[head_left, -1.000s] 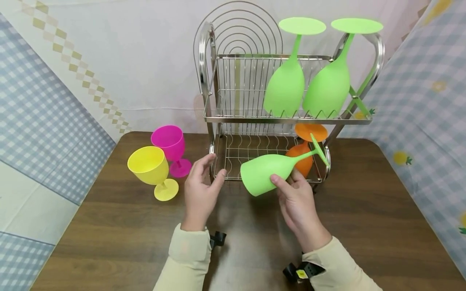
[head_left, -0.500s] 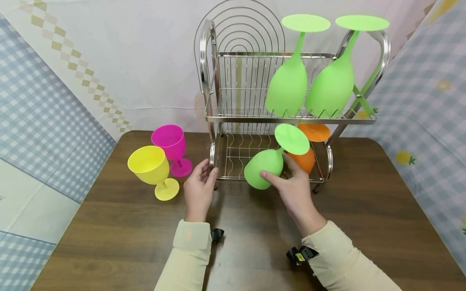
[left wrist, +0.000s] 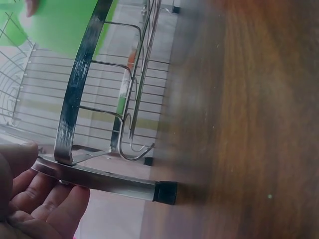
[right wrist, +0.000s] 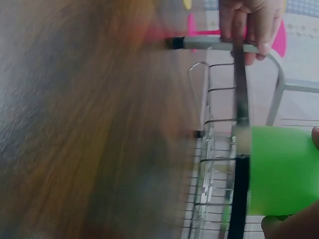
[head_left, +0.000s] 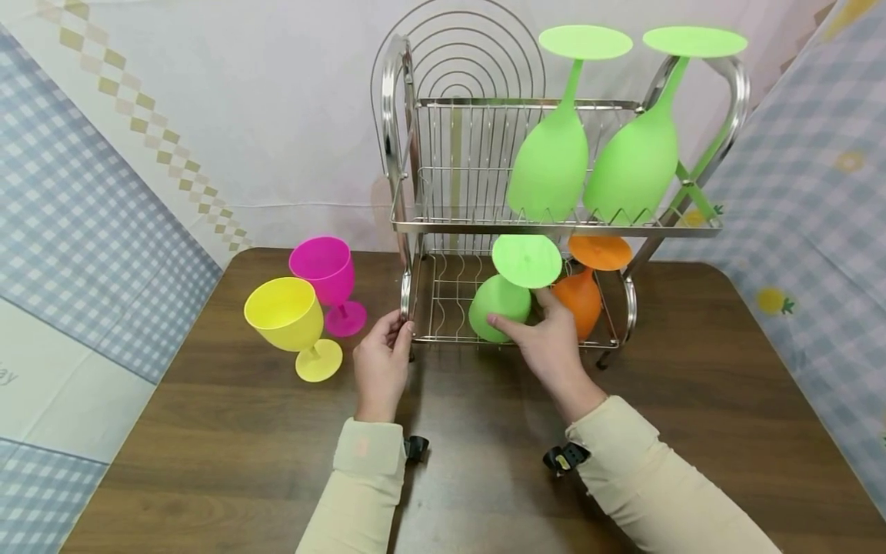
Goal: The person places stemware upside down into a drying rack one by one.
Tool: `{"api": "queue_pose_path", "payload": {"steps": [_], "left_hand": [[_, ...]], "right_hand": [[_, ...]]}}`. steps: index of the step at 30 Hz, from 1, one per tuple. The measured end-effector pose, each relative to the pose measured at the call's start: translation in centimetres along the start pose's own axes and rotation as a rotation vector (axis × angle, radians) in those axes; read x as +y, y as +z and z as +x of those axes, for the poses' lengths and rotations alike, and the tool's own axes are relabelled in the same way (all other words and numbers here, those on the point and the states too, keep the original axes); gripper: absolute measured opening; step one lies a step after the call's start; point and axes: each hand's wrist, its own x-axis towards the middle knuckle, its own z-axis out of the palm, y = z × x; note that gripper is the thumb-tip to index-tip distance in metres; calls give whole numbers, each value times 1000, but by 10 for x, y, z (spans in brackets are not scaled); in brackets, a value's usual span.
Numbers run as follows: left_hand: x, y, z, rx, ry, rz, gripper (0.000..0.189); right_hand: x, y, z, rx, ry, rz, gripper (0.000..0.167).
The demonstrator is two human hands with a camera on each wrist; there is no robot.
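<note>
My right hand (head_left: pixel 547 350) holds a green plastic goblet (head_left: pixel 497 306) by its bowl, thumb in front. The goblet is upside down, foot upward, at the lower tier of a two-tier metal dish rack (head_left: pixel 515 228). In the right wrist view, the goblet's rim (right wrist: pixel 251 172) is right at the rack's front bar (right wrist: pixel 241 194). With thumb and fingers, my left hand (head_left: pixel 381 362) grips the rack's left side frame (left wrist: pixel 112 180). An orange goblet (head_left: pixel 581 302) stands inverted on the lower tier, just right of the green one.
Two inverted green goblets (head_left: pixel 550 169) occupy the upper tier's right half. Left of the rack, an upright yellow goblet (head_left: pixel 285 314) and a magenta goblet (head_left: pixel 322 269) stand on the wooden table (head_left: pixel 477 469). A white cloth wall (head_left: pixel 298 123) rises behind.
The green goblet has swung from lying sideways to foot up, and has moved back into the lower tier with my right hand. My left hand has closed on the rack's left frame.
</note>
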Motion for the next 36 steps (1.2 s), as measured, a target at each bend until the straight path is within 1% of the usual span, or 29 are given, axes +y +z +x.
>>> {"api": "queue_pose_path", "payload": {"steps": [4, 8, 14, 18, 23, 28, 36], "left_hand": [[1, 0, 0, 2, 10, 8, 17], [0, 1, 0, 2, 8, 12, 16], [1, 1, -1, 1, 10, 11, 16], [1, 2, 0, -1, 6, 8, 16], [0, 2, 1, -2, 4, 5, 16], [0, 2, 0, 0, 6, -2, 16], [-2, 2, -1, -1, 7, -9, 16]], "right_hand": [[6, 1, 7, 1, 0, -70, 71], [10, 3, 15, 3, 12, -95, 72], [13, 6, 24, 16, 51, -154, 76], [13, 5, 29, 8, 75, -188, 79], [13, 3, 32, -10, 95, -218, 82], [13, 1, 34, -20, 91, -260, 83], [15, 0, 37, -15, 94, -284, 83]]}}
